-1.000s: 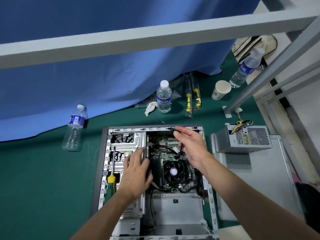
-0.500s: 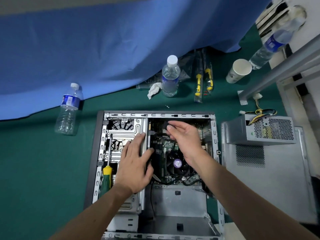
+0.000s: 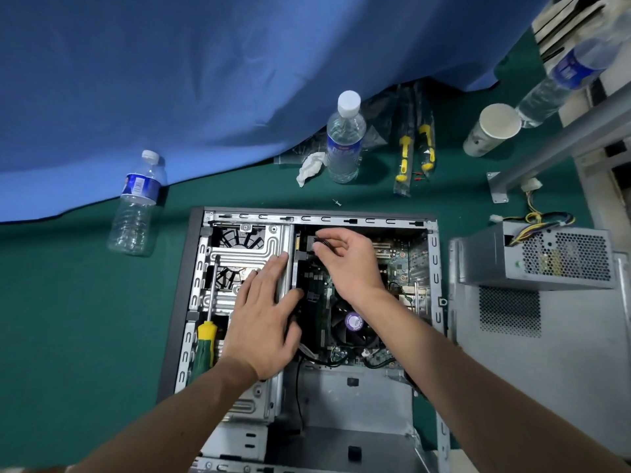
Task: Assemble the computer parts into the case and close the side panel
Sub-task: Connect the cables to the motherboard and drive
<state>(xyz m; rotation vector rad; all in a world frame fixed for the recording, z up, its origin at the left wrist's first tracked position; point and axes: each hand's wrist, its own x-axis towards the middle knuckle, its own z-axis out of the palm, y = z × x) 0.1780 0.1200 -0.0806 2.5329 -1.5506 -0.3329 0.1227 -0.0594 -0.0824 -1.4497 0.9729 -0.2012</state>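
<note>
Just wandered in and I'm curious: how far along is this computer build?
Partway. Done: the motherboard with its cooler fan already sits in the open case. In hand: the right hand pinches a black cable connector near the case's top edge, while the left hand rests flat on the metal drive cage. Left: the power supply and side panel lie outside.

Hands [image 3: 263, 322] inside open case [image 3: 435, 268]
</note>
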